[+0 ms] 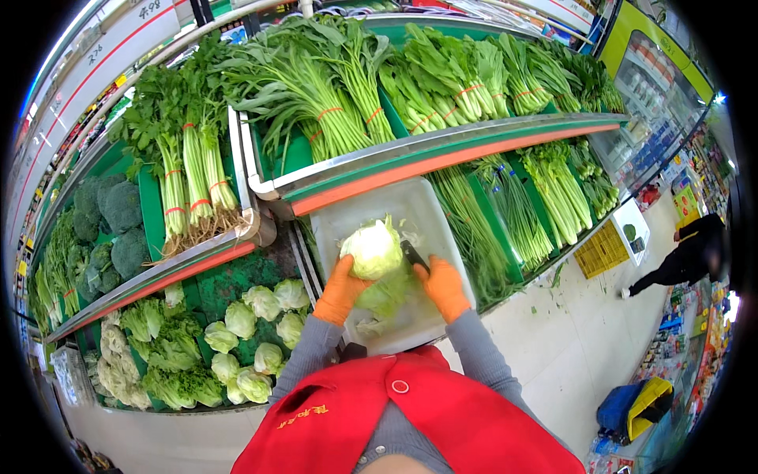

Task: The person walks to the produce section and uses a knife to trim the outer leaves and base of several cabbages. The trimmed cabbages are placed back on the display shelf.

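A pale head of lettuce [372, 249] is held over a white plastic tub [441, 222] by my left hand [343, 287], in an orange glove, at its lower left side. My right hand [443, 287], gloved the same way, grips a knife with a dark handle [413, 253] just right of the lettuce. The knife's tip lies close to the lettuce's right side; whether it touches cannot be told. Loose green leaves [388, 293] and small trimmings lie in the tub below the lettuce.
Lettuce heads [241, 320] lie on the lower shelf at left. A metal-edged upper shelf [450, 133] with tied leafy greens juts out beyond the tub. Garlic chives [468, 225] border the tub's right side. A yellow crate [601, 252] and a person in dark clothes [681, 255] are at right.
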`<state>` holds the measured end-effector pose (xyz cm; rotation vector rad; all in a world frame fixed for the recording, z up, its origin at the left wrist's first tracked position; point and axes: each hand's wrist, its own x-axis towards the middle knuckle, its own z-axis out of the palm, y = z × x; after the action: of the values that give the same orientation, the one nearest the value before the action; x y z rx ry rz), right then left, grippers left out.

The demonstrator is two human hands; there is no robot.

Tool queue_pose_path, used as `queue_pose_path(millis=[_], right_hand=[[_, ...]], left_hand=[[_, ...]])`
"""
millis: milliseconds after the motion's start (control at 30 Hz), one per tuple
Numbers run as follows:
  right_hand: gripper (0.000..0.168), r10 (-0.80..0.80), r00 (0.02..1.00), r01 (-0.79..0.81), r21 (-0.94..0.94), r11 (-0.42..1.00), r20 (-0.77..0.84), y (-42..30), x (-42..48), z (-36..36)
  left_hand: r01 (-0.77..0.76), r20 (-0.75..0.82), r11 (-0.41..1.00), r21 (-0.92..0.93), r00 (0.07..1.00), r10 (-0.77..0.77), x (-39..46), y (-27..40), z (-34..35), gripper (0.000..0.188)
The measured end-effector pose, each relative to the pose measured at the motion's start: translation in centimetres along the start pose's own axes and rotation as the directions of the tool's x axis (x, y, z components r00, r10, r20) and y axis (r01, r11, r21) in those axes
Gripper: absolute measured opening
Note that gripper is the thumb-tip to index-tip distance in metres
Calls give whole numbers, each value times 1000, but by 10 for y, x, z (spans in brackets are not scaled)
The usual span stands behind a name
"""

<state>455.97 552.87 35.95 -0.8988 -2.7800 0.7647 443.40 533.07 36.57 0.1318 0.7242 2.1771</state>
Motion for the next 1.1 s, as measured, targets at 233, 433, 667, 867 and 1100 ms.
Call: queue_pose_path(millis=[233, 433, 667, 867, 1100], right_hand=[[52, -137, 983, -70, 934, 351, 125, -89, -26, -73], [39, -205, 979, 89, 872, 481, 14, -67, -33, -80], [36, -88, 993, -81, 997, 5, 81, -21, -29, -32], [42, -26, 983, -176, 976, 132, 181, -79, -39, -88], [26, -70, 958, -287, 940, -186, 279, -60, -34, -71]], left_hand=[[-248, 121, 893, 375, 968, 218, -20, -8, 18, 82], [-328, 318, 776, 539, 932, 173, -32, 11, 38, 98], [-82, 218, 993, -84, 971, 98, -31, 12, 33, 110], [-309, 304, 804, 507, 938, 169, -32, 25, 43, 109], [-109, 269, 972, 206, 962, 51, -41, 17, 44, 99]])
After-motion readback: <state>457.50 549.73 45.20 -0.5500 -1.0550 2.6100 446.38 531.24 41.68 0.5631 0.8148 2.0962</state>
